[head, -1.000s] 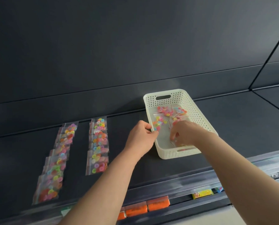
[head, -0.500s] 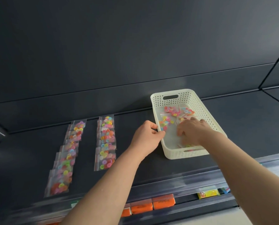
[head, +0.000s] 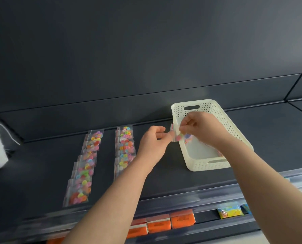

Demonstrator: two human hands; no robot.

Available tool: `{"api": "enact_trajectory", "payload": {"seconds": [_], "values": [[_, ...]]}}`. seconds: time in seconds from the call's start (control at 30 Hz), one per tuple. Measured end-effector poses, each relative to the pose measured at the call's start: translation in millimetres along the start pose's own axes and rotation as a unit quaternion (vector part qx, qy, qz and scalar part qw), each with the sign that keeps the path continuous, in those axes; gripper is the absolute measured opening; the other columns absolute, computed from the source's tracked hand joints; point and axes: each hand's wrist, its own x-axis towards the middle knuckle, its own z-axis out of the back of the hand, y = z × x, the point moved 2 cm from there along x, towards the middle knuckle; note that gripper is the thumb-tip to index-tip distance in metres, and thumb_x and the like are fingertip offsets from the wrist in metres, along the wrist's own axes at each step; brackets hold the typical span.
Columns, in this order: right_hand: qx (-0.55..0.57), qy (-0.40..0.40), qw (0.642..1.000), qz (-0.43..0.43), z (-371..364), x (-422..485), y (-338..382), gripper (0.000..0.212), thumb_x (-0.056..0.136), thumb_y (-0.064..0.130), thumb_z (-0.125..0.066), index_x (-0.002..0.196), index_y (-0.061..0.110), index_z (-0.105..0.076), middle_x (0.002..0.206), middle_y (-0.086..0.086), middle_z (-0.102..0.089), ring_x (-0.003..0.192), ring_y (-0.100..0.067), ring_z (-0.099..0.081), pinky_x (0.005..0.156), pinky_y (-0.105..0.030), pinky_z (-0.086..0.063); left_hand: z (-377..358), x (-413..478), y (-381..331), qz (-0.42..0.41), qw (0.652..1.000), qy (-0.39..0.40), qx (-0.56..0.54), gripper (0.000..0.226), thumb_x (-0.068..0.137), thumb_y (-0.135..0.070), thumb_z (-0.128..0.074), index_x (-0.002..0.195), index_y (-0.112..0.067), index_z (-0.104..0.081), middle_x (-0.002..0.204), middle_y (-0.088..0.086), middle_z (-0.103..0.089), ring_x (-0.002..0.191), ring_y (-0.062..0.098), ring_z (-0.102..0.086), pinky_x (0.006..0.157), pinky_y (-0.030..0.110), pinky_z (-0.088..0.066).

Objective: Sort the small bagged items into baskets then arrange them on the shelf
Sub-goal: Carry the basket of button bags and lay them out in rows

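Clear button bag [head: 178,136], pinched in left hand [head: 153,145] and right hand [head: 203,129] grip, at perforated cream basket [head: 234,131].

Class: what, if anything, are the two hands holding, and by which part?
A small clear plastic bag of coloured buttons: the right hand pinches its upper edge, the left hand pinches its left side.

A shop: I face a dark display shelf [head: 32,164] with a clear price rail [head: 182,196] along its front, rows of bagged buttons [head: 87,164] on it, and orange packs [head: 182,219] stocked below.
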Motion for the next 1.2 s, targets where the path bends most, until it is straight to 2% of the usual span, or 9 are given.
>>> {"api": "enact_trajectory", "payload": {"seconds": [0.07,0.13,0.27,0.4,0.5,0.67,0.87,1.07,1.2], "values": [[0.071,0.015,0.997,-0.003,-10,-3,17,0.010,0.079,0.024,-0.074,0.082,0.023,-0.065,0.067,0.005,-0.071,0.057,-0.004,-0.063,0.047,-0.012,-0.042,16,-4,4,0.003,1.000,0.001,-0.024,0.010,0.094,-0.029,-0.065,0.102,-0.022,-0.064,0.098,-0.006,-0.069,0.090,0.010,-0.065,0.079,0.029,-0.055],[0.150,0.039,0.988,-0.024,-24,-5,26,0.012,0.082,0.018,-0.074,0.091,0.018,-0.067,0.070,0.002,-0.073,0.052,0.002,-0.059,0.048,-0.008,-0.041,33,-9,12,0.016,0.999,-0.014,-0.039,0.007,0.096,-0.019,-0.061,0.091,-0.020,-0.065,0.088,-0.003,-0.070,0.078,0.009,-0.065,0.071,0.026,-0.054],[0.312,0.043,0.945,-0.094,-58,-14,32,0.019,0.085,0.009,-0.069,0.103,0.008,-0.065,0.075,-0.006,-0.073,0.066,-0.009,-0.067,0.065,-0.022,-0.054,60,-21,34,0.061,0.993,-0.054,-0.083,0.011,0.101,-0.013,-0.053,0.098,-0.011,-0.064,0.091,0.002,-0.072,0.074,0.009,-0.067,0.063,0.022,-0.056],[0.453,0.077,0.874,-0.156,-93,-26,39,0.030,0.088,0.023,-0.066,0.115,0.010,-0.060,0.093,-0.007,-0.072,0.085,-0.018,-0.070,0.082,-0.033,-0.055,74,-32,47,0.104,0.983,-0.073,-0.135,0.013,0.102,-0.015,-0.050,0.105,-0.013,-0.062,0.091,0.002,-0.071,0.076,0.012,-0.069,0.072,0.033,-0.059],[0.403,0.150,0.890,-0.151,-110,-37,48,0.034,0.082,0.022,-0.072,0.113,0.012,-0.061,0.095,-0.010,-0.074,0.087,-0.019,-0.071,0.078,-0.029,-0.057,84,-36,55,0.126,0.976,-0.091,-0.154,0.013,0.102,-0.017,-0.051,0.105,-0.013,-0.063,0.095,0.006,-0.072,0.081,0.016,-0.071,0.071,0.033,-0.061],[0.295,0.137,0.935,-0.143,-121,-45,55,0.015,0.082,0.016,-0.074,0.096,0.012,-0.071,0.077,-0.003,-0.074,0.073,-0.013,-0.070,0.065,-0.024,-0.054,102,-46,71,0.118,0.986,-0.108,-0.046,0.010,0.098,-0.019,-0.056,0.098,-0.015,-0.065,0.095,0.004,-0.072,0.080,0.013,-0.069,0.058,0.022,-0.052],[0.189,0.118,0.964,-0.146,-150,-61,59,0.012,0.083,0.028,-0.072,0.075,0.019,-0.073,0.064,0.003,-0.069,0.058,-0.006,-0.060,0.056,-0.021,-0.047,118,-64,100,0.127,0.985,-0.087,0.080,0.006,0.093,-0.020,-0.063,0.089,-0.020,-0.068,0.086,-0.002,-0.069,0.079,0.013,-0.063,0.068,0.030,-0.054],[0.108,0.085,0.976,-0.171,-175,-74,56,0.024,0.073,0.035,-0.080,0.086,0.024,-0.063,0.069,0.006,-0.071,0.065,-0.007,-0.068,0.060,-0.027,-0.054,127,-68,115,0.118,0.958,-0.071,0.252,0.008,0.093,-0.030,-0.064,0.089,-0.026,-0.070,0.085,-0.013,-0.068,0.078,0.005,-0.061,0.058,0.022,-0.043],[0.082,0.055,0.980,-0.175,-176,-76,54,0.033,0.073,0.038,-0.079,0.094,0.025,-0.058,0.075,0.007,-0.069,0.069,-0.006,-0.065,0.055,-0.022,-0.047,121,-64,117,0.098,0.942,-0.064,0.313,0.007,0.093,-0.031,-0.063,0.090,-0.026,-0.068,0.087,-0.011,-0.068,0.077,0.008,-0.062,0.056,0.023,-0.044]]}}
